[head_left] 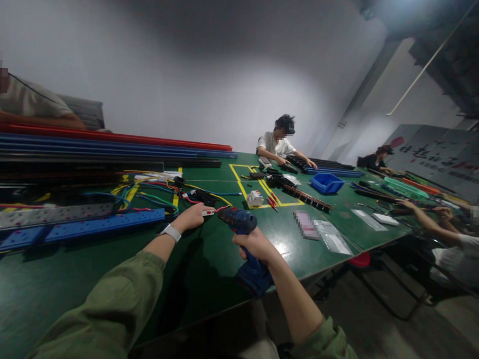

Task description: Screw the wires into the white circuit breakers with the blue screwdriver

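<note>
My right hand [258, 245] is wrapped round the grip of a blue cordless drill [240, 220], its nose pointing left. Opposite it, my left hand [193, 216] holds a small white and red part [209, 212], close to the drill's tip. A thin red piece shows between the part and the drill; whether they touch I cannot tell. Beyond the drill stands a white breaker-like block [255, 198], with several red-and-black pens or probes [273, 201] beside it. Coloured wires [159, 200] lie to the left of my left hand.
Long blue socket strips [106, 224] lie at the left of the green table [212, 263], with red and blue rails [106, 141] behind. A blue bin [325, 184], a phone-like object [306, 225] and clear bags [333, 237] are on the right. Co-workers [278, 141] sit around.
</note>
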Motion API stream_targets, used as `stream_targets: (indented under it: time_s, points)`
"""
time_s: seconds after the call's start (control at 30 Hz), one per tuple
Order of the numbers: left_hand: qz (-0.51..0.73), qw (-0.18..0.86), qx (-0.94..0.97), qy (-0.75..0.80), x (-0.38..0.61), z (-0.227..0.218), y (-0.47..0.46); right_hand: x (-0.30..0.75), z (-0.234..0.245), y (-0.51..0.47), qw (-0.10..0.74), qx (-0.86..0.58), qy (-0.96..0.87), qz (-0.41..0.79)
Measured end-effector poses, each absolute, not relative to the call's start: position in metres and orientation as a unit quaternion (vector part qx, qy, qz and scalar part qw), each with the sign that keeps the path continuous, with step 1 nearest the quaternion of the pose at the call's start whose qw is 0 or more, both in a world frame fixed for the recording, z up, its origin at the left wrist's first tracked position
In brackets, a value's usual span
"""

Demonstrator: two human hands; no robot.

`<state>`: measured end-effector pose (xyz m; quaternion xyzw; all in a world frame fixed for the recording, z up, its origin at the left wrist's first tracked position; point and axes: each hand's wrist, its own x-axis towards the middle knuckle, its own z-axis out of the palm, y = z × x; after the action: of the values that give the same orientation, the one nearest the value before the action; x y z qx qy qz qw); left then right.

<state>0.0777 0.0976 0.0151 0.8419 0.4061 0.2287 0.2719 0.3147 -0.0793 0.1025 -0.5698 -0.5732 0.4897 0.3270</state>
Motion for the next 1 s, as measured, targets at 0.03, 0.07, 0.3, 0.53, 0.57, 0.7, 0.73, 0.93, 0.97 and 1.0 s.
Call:
stream_targets:
  time_s: [0.03,0.07,0.3,0.53,0.57,0.7,0.73,0.93,0.97,1.0]
  points:
    - [0.232,0.270,0.840,0.409,0.0774,0.0145,0.0980,0.3147,0.1022,-0.0794,0.328,-0.567,-0.575,0.490]
    - [0.235,0.268,0.839,0.412,0.0771,0.0139,0.0985,0.3148,0.1018,-0.0794,0.329,-0.565,-0.577,0.489]
    - [0.240,0.256,0.846,0.401,0.0774,0.0102,0.1029,0.3148,0.1003,-0.0790,0.336,-0.567,-0.573,0.487]
    - [0.248,0.261,0.840,0.405,0.0769,0.0088,0.1025,0.3155,0.1011,-0.0793,0.329,-0.563,-0.578,0.491]
    - [0.250,0.261,0.840,0.406,0.0768,0.0090,0.1021,0.3157,0.1007,-0.0790,0.330,-0.562,-0.578,0.491]
    - [0.242,0.266,0.844,0.398,0.0770,0.0087,0.1024,0.3162,0.0990,-0.0781,0.332,-0.560,-0.581,0.489]
    - [0.239,0.267,0.845,0.397,0.0770,0.0083,0.1028,0.3163,0.0988,-0.0781,0.330,-0.562,-0.581,0.487]
    - [0.240,0.265,0.842,0.404,0.0767,0.0068,0.1033,0.3163,0.1003,-0.0788,0.328,-0.564,-0.583,0.484]
    - [0.239,0.267,0.842,0.402,0.0767,0.0072,0.1029,0.3162,0.1007,-0.0788,0.328,-0.563,-0.584,0.484]
    - [0.238,0.269,0.843,0.401,0.0768,0.0078,0.1024,0.3162,0.1011,-0.0788,0.328,-0.563,-0.585,0.483]
